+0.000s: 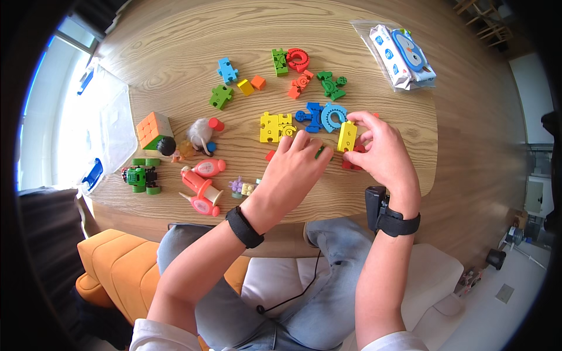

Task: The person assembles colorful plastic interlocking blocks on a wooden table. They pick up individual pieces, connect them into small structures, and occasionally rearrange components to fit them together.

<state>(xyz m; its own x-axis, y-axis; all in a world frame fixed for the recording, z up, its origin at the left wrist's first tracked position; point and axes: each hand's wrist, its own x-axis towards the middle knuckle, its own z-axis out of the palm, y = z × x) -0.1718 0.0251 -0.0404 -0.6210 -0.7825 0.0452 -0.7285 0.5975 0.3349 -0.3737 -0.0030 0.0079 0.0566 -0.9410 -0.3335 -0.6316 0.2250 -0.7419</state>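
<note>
My right hand (386, 153) pinches a yellow puzzle block (347, 137) between thumb and fingers, upright above the table. Just below the block, red pieces (353, 159) show beside my thumb. My left hand (295, 169) is over the table with its fingers spread and bent down; its thumb is hidden. Under its fingertips a bit of a green piece (323, 153) shows, and a small red piece (270, 155) lies beside it. Directly beyond that hand are joined yellow puzzle pieces (270, 127). A dark blue piece (313, 116) and a light blue curved piece (333, 117) lie between the hands.
Farther back lie green (279, 62), red (298, 59) and other loose puzzle pieces. To the left are a puzzle cube (154, 131), a green toy truck (140, 176), a white-haired toy (200, 135) and red-and-white toys (202, 186). A wipes pack (404, 57) lies far right.
</note>
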